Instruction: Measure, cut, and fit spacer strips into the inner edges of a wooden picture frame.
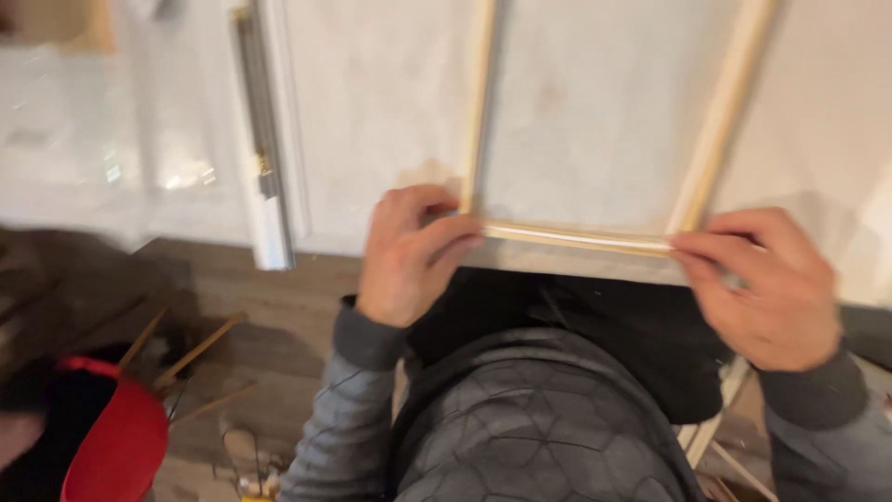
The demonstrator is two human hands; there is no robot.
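Against the white panel point(576, 112), both hands pinch the ends of a thin, pale wooden strip point(576, 239) that lies level across it. At the strip's left end the left hand point(409, 256) has its grip pressed together, thumb below and fingertips on top, just where a second strip, the left upright point(477, 102), comes down to meet it. At the other end the right hand point(767, 284) pinches the strip the same way, under the foot of the slanting right upright point(725, 112).

Judging by how the pieces lie, three sides of a frame outline are already set against the panel, and the bottom piece looks not yet fixed, since both hands hold it in place; whether the corners meet flush is blurred.

Further out, a white door edge with a metal handle point(255, 102) stands to the left. On the wooden floor point(279, 307) below lie spare sticks point(200, 351) and a red container point(116, 442).
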